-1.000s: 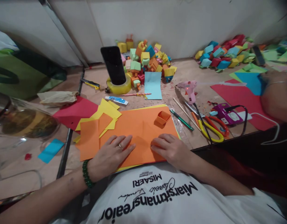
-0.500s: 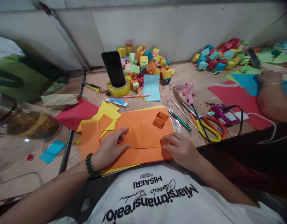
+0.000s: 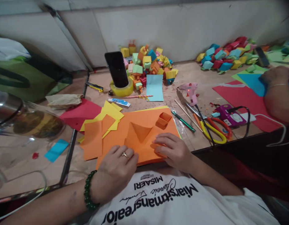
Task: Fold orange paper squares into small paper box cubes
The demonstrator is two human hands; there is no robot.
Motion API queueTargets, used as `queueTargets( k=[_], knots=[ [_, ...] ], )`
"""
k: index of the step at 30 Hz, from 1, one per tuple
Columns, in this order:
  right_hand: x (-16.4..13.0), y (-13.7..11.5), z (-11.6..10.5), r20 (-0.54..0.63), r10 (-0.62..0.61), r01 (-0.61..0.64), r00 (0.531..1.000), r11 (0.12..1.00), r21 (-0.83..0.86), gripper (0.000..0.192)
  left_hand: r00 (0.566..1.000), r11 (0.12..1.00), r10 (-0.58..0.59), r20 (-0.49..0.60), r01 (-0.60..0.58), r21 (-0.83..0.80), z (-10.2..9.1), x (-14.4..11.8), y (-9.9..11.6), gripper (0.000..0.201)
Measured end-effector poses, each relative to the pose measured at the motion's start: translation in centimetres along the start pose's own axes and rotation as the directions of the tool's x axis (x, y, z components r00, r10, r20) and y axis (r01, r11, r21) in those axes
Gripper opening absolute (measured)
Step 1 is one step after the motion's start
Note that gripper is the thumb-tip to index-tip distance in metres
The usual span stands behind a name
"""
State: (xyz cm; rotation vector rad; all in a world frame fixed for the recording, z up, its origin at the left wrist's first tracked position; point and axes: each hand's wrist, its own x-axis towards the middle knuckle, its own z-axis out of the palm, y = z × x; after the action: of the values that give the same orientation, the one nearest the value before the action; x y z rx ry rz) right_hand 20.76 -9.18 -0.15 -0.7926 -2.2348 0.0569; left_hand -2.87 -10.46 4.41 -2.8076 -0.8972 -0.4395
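A creased piece of orange paper (image 3: 140, 135) stands partly raised above a stack of orange sheets (image 3: 142, 116). My left hand (image 3: 118, 171), with a ring and a green bead bracelet, grips its near left edge, fingers bent together and thumb hidden. My right hand (image 3: 174, 151) has curled fingers closed on the right side of the same piece. Just beyond the right hand, a small open orange paper box (image 3: 164, 119) rests on the stack. Orange strips (image 3: 93, 139) and yellow paper pieces (image 3: 111, 114) lie left of the stack.
Right of the stack lie a green pen (image 3: 184, 121), scissors (image 3: 213, 132) and a pink glue gun (image 3: 191, 92). A phone (image 3: 116, 69) leans in a tape roll (image 3: 122, 89) before a pile of paper cubes (image 3: 144, 64). A co-worker's hand (image 3: 277, 78) is at far right.
My left hand has come right and nearer me onto the near edge of the orange paper, and my right hand has shifted left. The paper's middle now rises in a fold.
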Motion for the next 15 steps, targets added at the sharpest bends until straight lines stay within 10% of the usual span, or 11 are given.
queueTargets(
  k=[7, 15],
  knots=[
    [-1.5, 0.2, 0.3, 0.207, 0.082, -0.104, 0.975, 0.990, 0.098, 0.022, 0.978, 0.957, -0.009, 0.209, 0.069, -0.282, 1.7, -0.9, -3.1, 0.033],
    [-1.0, 0.2, 0.6, 0.188, 0.515, -0.528, 0.836, 0.849, 0.025, 0.021, 0.838, 0.659, -0.389, 0.382, 0.543, -0.521, 3.5, -0.2, -5.4, 0.026]
  ],
)
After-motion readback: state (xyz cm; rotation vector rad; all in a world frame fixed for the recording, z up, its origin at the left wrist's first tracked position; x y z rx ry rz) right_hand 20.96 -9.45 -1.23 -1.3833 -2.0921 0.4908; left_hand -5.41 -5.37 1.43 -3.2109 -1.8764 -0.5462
